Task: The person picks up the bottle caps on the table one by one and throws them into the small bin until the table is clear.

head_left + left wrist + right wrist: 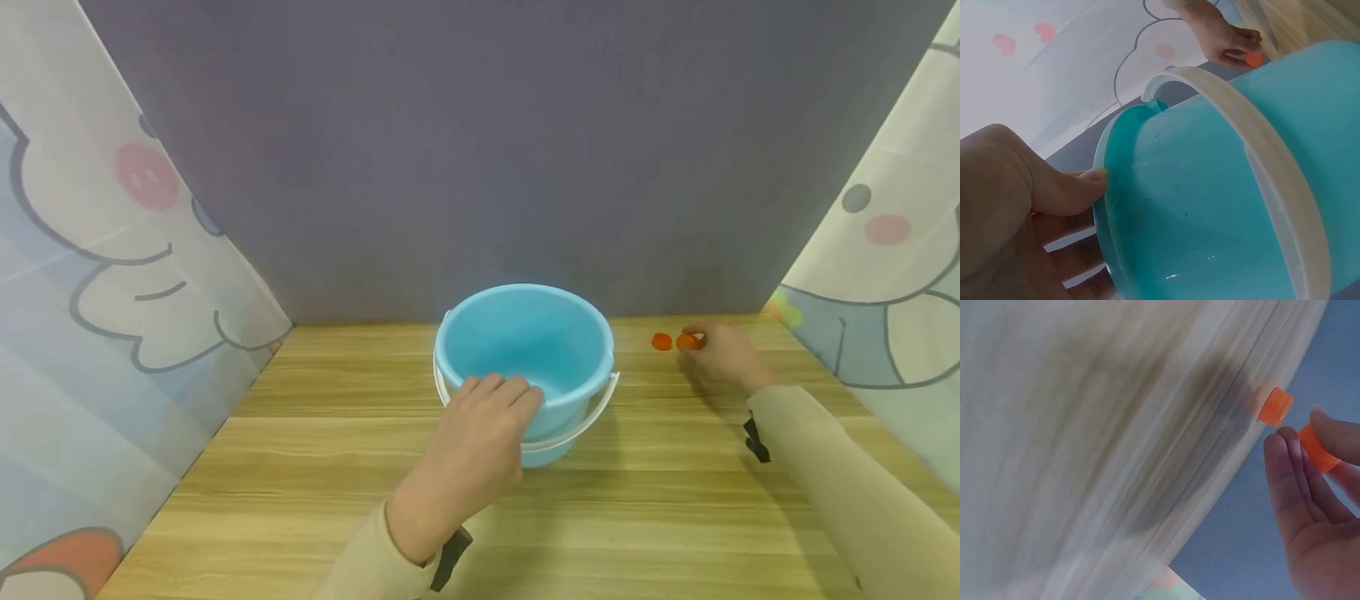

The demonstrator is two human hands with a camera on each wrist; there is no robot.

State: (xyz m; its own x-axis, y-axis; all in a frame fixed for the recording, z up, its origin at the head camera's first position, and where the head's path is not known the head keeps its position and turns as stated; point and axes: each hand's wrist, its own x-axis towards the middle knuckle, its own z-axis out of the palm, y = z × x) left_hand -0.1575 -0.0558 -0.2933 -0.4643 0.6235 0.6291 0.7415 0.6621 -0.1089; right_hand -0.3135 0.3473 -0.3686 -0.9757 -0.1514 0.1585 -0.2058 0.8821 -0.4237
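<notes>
A light blue plastic bucket (525, 333) with a white handle (1272, 150) stands upright on the wooden table. My left hand (480, 433) grips its near rim, fingers over the edge into the bucket and thumb on the outer wall in the left wrist view. Over at the right, my right hand (726, 357) pinches a short orange bottle cap (1319, 450) between thumb and fingers. A second orange bottle cap (662, 342) lies on the table just left of that hand. The handle hangs down on the bucket's near side.
The wood-grain table (315, 467) meets a dark grey panel (510, 150) along its back edge. Cartoon-printed curtains hang at the left (135, 250) and at the right (892, 250).
</notes>
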